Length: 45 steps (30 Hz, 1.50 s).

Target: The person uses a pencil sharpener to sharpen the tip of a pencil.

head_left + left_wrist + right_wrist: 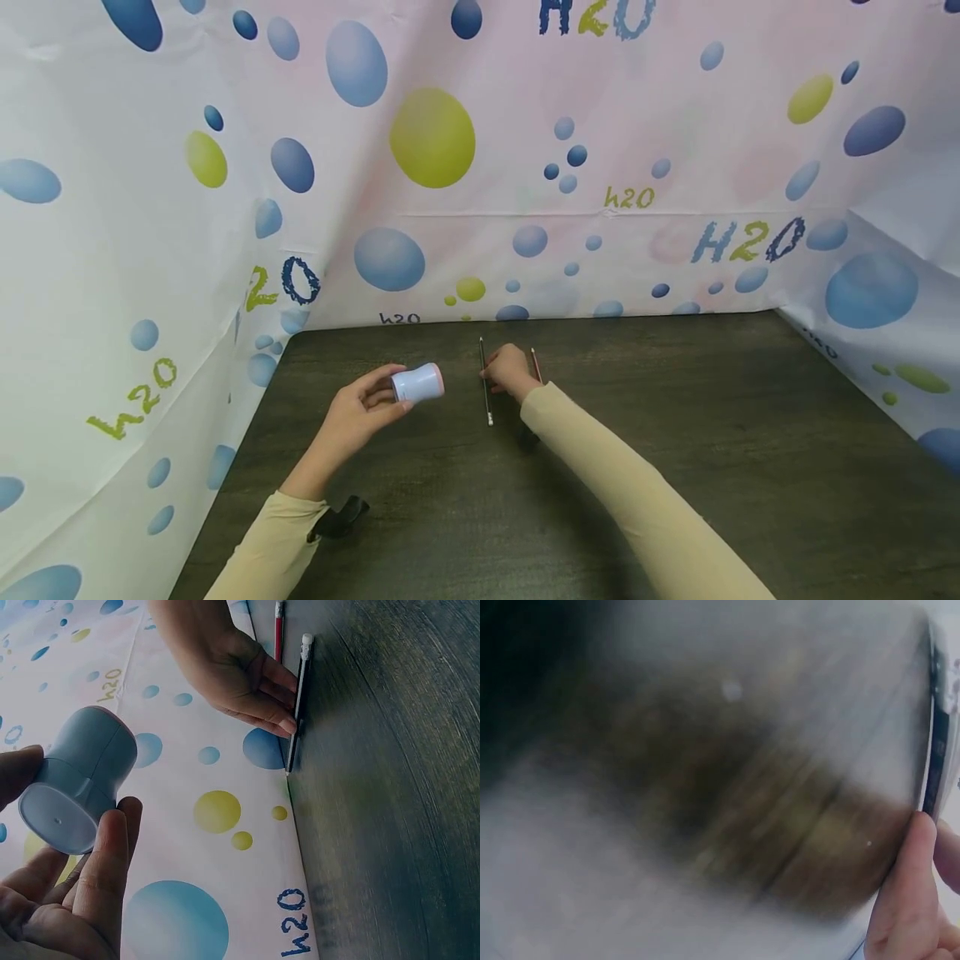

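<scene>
My left hand (pixel 358 414) holds a small pale-blue container (pixel 417 384) above the table, thumb on one side and fingers on the other. The container narrows at its middle and has a pink end; its round base faces the left wrist camera. Over the far middle of the table, my right hand (pixel 512 371) pinches a dark pencil (pixel 487 404) along its length. A white eraser (pixel 307 643) caps the pencil's near end. Just right of that hand lies a red pencil (pixel 536 364), its near part hidden behind the hand and sleeve.
The dark wooden table (pixel 712 433) meets a white sheet (pixel 510 217) printed with bubbles and H2O lettering at its back and sides. A black strap (pixel 339 517) is around the left wrist. Much of the right wrist view is blurred tabletop.
</scene>
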Available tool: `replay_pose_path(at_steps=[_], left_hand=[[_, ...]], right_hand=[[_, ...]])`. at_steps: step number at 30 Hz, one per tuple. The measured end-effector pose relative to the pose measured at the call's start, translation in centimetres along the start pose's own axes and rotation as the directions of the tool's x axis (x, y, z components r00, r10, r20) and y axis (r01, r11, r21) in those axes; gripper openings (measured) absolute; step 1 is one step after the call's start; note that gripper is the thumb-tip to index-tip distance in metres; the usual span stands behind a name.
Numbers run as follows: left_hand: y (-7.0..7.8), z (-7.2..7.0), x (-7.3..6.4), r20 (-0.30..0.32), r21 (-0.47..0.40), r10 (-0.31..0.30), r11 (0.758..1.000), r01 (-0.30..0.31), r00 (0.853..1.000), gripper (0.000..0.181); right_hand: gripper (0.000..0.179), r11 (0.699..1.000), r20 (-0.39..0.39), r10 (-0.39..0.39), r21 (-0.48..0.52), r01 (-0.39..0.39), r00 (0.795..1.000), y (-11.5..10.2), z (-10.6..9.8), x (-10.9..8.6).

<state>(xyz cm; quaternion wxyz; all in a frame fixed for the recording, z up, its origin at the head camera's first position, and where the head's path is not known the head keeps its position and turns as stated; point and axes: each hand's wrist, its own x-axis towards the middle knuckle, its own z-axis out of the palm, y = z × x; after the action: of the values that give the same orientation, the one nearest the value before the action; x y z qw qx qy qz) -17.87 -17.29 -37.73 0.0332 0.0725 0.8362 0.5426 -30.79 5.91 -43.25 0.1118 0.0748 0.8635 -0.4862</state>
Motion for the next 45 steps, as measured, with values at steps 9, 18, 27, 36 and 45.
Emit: replay_pose_path(at_steps=[9, 18, 27, 36, 45], left_hand=[[0.2, 0.0, -0.1, -0.005, -0.001, -0.002, 1.0, 0.002, 1.0, 0.057], [0.0, -0.2, -0.1, -0.012, -0.095, -0.022, 0.995, 0.021, 1.0, 0.06], [-0.3, -0.1, -0.1, -0.019, -0.291, -0.07, 0.955, 0.061, 0.997, 0.056], [0.1, -0.2, 0.0, 0.036, -0.46, -0.096, 0.882, 0.102, 0.995, 0.063], [0.6, -0.4, 0.3, 0.05, -0.524, -0.093, 0.845, 0.105, 0.994, 0.063]], right_hand=[[0.031, 0.999, 0.012, -0.003, -0.041, 0.004, 1.0, 0.1, -0.2, -0.2], [0.037, 0.951, 0.22, -0.132, -0.247, 0.186, 0.966, 0.8, -2.1, -3.4], [0.045, 0.728, 0.359, -0.379, -0.453, 0.514, 0.853, 2.5, -1.8, -7.4], [0.05, 0.481, 0.421, -0.427, -0.644, 0.595, 0.8, 3.4, -0.3, -10.3], [0.056, 0.475, 0.432, -0.364, -0.676, 0.563, 0.825, 3.8, 0.1, -10.6]])
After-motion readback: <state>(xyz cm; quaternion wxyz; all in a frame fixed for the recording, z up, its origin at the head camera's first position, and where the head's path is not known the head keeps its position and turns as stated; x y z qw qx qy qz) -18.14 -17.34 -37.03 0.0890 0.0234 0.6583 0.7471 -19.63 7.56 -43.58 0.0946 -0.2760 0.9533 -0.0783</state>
